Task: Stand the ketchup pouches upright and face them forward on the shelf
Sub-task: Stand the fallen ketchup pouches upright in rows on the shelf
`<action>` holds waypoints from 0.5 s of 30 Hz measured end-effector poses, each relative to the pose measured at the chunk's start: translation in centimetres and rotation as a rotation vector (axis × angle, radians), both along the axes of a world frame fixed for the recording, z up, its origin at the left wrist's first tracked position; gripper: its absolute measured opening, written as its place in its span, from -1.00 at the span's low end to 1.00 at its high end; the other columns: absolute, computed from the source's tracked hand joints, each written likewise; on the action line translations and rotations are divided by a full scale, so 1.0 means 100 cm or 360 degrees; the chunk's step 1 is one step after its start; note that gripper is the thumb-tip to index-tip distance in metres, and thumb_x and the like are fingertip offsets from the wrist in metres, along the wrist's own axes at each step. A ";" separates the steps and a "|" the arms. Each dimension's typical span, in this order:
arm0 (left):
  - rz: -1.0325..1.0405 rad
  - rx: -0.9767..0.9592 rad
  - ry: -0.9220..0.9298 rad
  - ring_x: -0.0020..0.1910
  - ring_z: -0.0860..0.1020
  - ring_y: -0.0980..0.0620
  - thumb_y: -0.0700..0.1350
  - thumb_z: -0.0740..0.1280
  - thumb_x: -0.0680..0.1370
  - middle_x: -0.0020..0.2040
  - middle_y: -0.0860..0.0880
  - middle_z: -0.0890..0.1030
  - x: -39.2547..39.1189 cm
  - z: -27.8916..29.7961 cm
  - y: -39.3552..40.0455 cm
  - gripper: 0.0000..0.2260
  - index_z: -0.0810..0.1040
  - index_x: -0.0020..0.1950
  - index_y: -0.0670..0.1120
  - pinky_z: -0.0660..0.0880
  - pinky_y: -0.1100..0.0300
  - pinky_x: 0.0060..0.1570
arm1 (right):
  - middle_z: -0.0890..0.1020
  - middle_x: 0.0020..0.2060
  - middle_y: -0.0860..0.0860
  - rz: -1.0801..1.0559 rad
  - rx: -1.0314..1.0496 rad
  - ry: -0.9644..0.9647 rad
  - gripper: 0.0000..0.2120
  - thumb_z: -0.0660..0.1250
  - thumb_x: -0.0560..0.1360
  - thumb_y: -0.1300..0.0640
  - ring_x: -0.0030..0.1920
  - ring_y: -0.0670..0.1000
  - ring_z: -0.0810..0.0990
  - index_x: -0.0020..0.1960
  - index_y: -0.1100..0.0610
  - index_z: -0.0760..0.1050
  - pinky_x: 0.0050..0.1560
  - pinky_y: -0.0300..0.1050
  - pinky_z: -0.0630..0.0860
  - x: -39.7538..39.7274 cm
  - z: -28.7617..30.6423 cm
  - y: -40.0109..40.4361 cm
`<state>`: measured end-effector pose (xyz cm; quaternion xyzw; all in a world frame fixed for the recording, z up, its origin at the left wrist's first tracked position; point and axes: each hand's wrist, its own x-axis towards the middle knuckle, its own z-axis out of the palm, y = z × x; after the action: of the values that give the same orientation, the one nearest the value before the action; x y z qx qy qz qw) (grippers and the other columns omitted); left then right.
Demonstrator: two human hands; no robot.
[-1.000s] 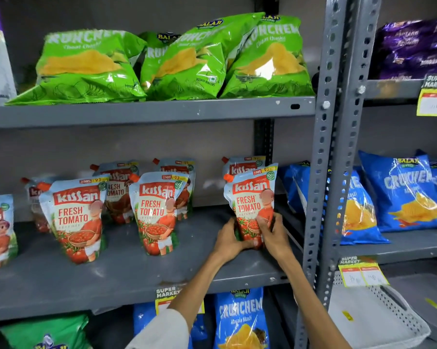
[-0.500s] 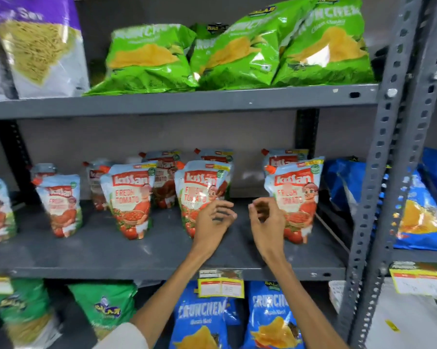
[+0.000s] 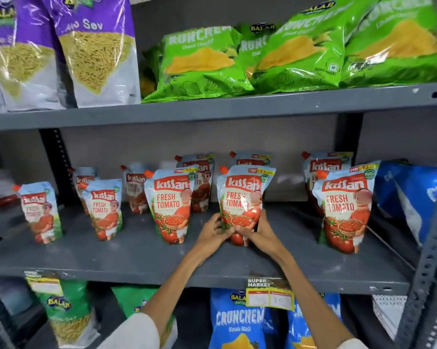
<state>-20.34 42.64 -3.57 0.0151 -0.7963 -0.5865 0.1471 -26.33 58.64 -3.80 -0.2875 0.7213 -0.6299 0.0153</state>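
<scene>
Head view: both hands point(image 3: 240, 231) clasp one upright ketchup pouch point(image 3: 242, 197).

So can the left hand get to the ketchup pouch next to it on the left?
Probably yes. The left hand is on the middle pouch; only bare shelf lies between it and the neighbouring pouch.

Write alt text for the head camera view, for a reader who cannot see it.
Both hands, left hand and right hand, grip the base of an upright ketchup pouch facing forward on a grey metal shelf. More ketchup pouches stand to either side and behind; green chip bags lie on the shelf above.
</scene>
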 end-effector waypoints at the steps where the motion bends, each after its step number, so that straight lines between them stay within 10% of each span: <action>1: 0.0005 0.0010 0.0014 0.13 0.59 0.04 -0.16 0.43 0.52 0.29 -0.14 0.56 0.001 -0.001 0.001 -0.48 0.33 0.43 -0.10 0.56 0.41 -0.02 | 0.48 0.27 -0.03 0.0024 -0.0006 -0.0013 -0.23 0.48 0.43 0.20 0.16 -0.22 0.53 0.46 0.11 0.09 0.08 -0.43 0.49 0.000 0.000 0.002; 15: 0.0056 -0.0017 0.0099 0.08 0.59 0.12 -0.11 0.45 0.51 0.23 -0.09 0.60 -0.020 -0.006 0.043 -0.50 0.36 0.39 -0.11 0.52 0.48 -0.08 | 0.45 0.27 -0.07 0.0062 0.0119 0.0000 -0.34 0.44 0.46 0.09 0.21 -0.23 0.49 0.35 -0.08 0.07 0.10 -0.38 0.49 -0.028 -0.004 0.044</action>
<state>-22.32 46.95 -4.14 0.0101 -0.7940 -0.5799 0.1823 -29.09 63.06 -4.15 -0.3008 0.7387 -0.6020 0.0384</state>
